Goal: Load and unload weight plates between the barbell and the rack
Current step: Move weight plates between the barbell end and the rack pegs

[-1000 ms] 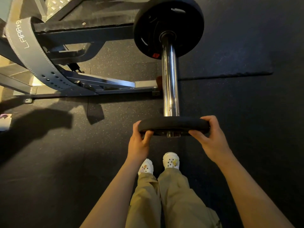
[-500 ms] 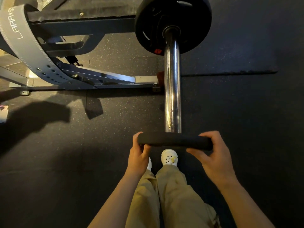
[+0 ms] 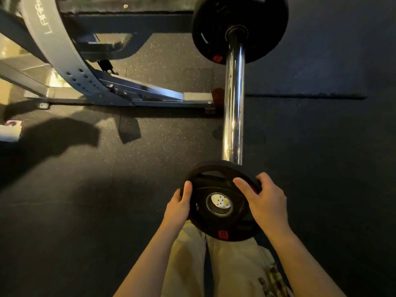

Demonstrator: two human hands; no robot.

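- Our left hand [image 3: 179, 205] grips the left rim of the small black weight plate [image 3: 220, 202], thumb lying on the upper face and the other fingers hidden beneath the edge, so the weight sits in the curl of the hand.
- Further left and up, a grey lifting belt [image 3: 57, 50] hangs over the steel rack frame [image 3: 137, 91]; we judge it is parked there to stay off the rubber floor [image 3: 85, 200].
- The small plate is free of the bar, just off the tip of the chrome barbell sleeve [image 3: 233, 103] and tilted with its face toward us; through its centre hole a white shoe [image 3: 219, 201] shows, so nothing is threaded through it.
- We judge the tilt and the two-sided hold keep the plate balanced while it is carried clear, likely toward storage on the rack.
- A larger black plate [image 3: 240, 28] sits at the far end of the sleeve, against the collar.
- Our right hand [image 3: 265, 202] clamps the right rim, thumb across the plate's face and fingers wrapped round the edge, sharing the load evenly with the left.
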